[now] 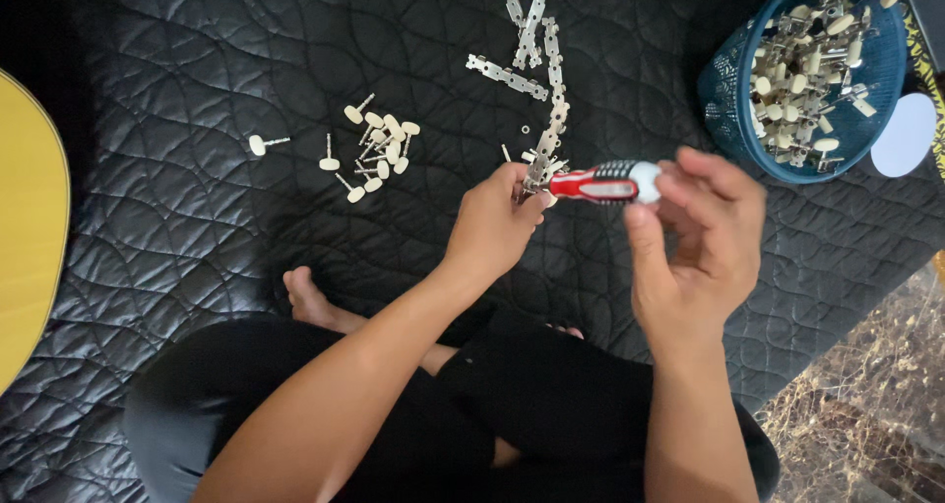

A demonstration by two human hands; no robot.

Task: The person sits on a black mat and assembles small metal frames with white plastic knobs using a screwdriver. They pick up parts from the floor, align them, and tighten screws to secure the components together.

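One screwdriver (602, 184) with a red, black and grey handle and a white end cap lies level between the two hands, at about 1 o'clock from the middle of the view. The right hand (695, 249) curls around the cap end, thumb up along the near side and fingers (724, 180) bent over the top, loosely closed on the handle. The left hand (489, 229) is pinched shut on the lower end of one metal tuner plate (539, 168), where the screwdriver's tip meets it. Both forearms rise from 6 o'clock, the left angled in from the lower left.

At 12 o'clock, about five more metal plates (529, 32) lie loose on the black quilted mat (177, 227), some crossing one another; the exact count is hard to tell where they overlap. At 10 o'clock sits a cluster of roughly a dozen cream-knobbed tuning pegs (382, 151), with one single peg (264, 144) apart to its left.

One blue plastic basket (730, 109) stands at 2 o'clock, heaped with many assembled tuners (809, 70), too many to count. One white disc (904, 135) lies just beside the basket on its right. A yellow curved guitar body (28, 227) shows at 9 o'clock. The person sits cross-legged in black trousers, one bare foot (307, 301) showing on the mat.
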